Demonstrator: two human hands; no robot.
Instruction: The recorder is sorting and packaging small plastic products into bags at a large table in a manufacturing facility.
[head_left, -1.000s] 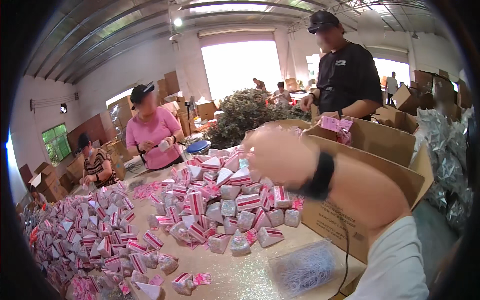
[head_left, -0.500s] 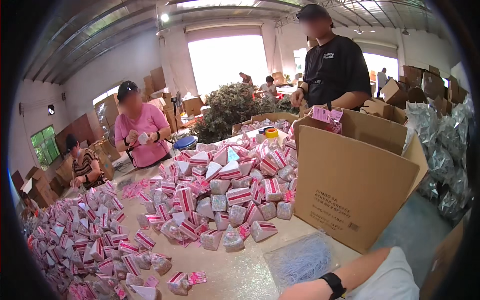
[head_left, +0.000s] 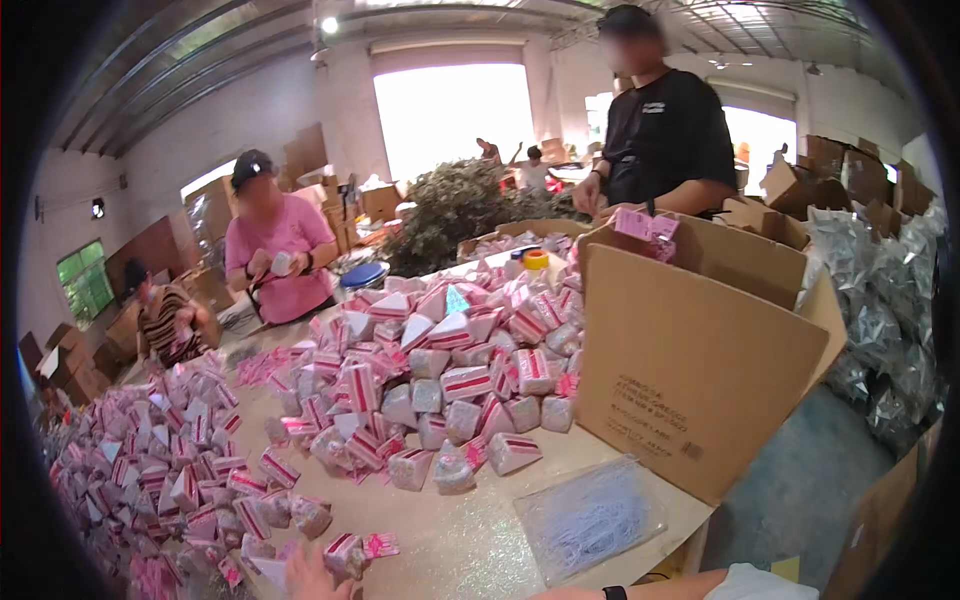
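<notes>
1. The left hand (head_left: 316,574) reaches in at the lower edge, just beside a slice (head_left: 344,555) that lies near the front of the table (head_left: 430,540); whether its fingers grip anything, I cannot tell, as the hand is blurred and partly cut off.
2. The slice has a pink tag (head_left: 381,545) at its right; it sits apart from the middle heap (head_left: 450,380).
3. The right hand (head_left: 565,595) shows only as a sliver at the lower edge, below the clear tray (head_left: 645,532), with a dark wristband (head_left: 614,593) beside it; whether it is clenched or loose, I cannot tell.
4. Pale strings (head_left: 590,515) lie tangled in the tray.
5. A second heap (head_left: 150,470) spreads along the left.
6. Right of the middle heap stands a tall open carton (head_left: 690,350); a yellow roll (head_left: 536,260) lies behind that heap.
7. Across the table, a person in pink (head_left: 280,235) holds a small white thing (head_left: 281,264); a person in black (head_left: 665,140) stands behind the carton.
</notes>
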